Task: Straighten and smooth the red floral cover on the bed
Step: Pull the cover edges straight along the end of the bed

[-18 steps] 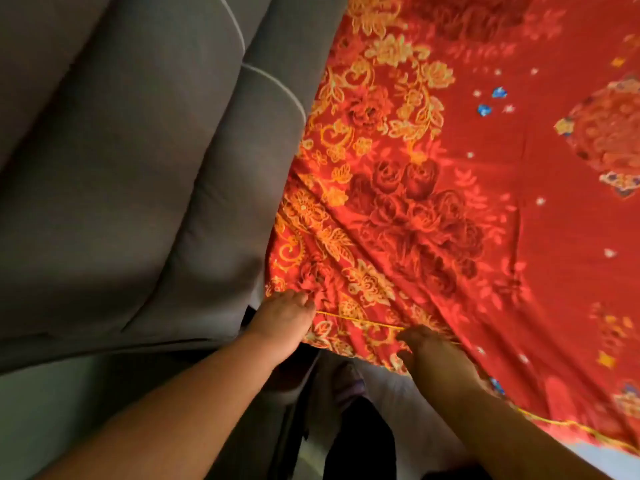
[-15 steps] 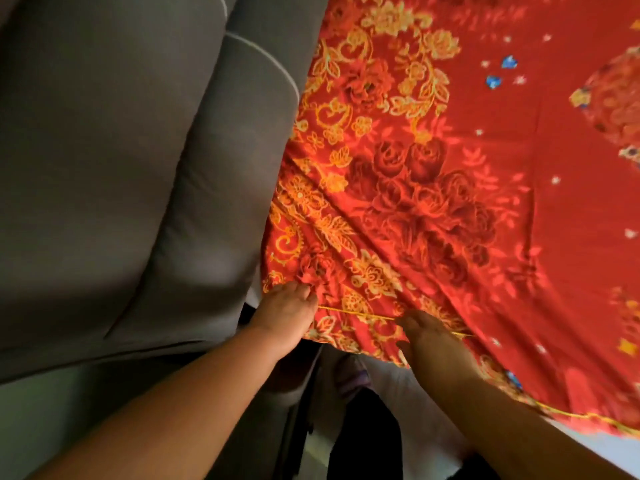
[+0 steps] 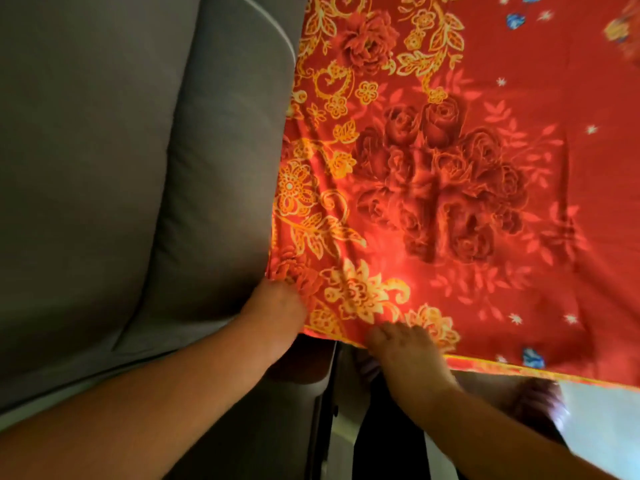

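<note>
Down at the near corner of the bed, the left hand (image 3: 273, 313) is curled on the corner of the red floral cover (image 3: 450, 174), right against the grey padded headboard (image 3: 138, 168). Right hand (image 3: 408, 355) pinches the yellow-trimmed hem just beside it, fingers closed on the fabric. Cover spreads flat up and to the right, hem running along the bottom edge, a few creases near the corner.

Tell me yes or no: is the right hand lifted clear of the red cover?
No. The right hand rests on the red cover at its near edge.
</note>
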Demonstrator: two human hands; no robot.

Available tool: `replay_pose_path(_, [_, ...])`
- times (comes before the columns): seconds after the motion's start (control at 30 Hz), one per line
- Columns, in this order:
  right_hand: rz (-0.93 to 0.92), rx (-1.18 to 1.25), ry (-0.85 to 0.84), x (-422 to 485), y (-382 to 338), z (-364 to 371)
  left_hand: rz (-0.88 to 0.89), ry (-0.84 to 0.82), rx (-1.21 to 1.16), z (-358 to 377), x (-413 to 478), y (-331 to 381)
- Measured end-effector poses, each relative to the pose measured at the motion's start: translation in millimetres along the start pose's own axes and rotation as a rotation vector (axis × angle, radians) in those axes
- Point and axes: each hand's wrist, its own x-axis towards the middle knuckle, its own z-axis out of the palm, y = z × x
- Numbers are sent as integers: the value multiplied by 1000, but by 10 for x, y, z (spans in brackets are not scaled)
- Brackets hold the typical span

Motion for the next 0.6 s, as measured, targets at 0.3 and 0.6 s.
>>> replay_pose_path(0.3, [-87,-38,-73,429,-139,265,12,-146,119,170,232,101])
replay_pose_path(0.6, [-98,-93,-28,338,-196,65,-220,-312,-79,280,103,248])
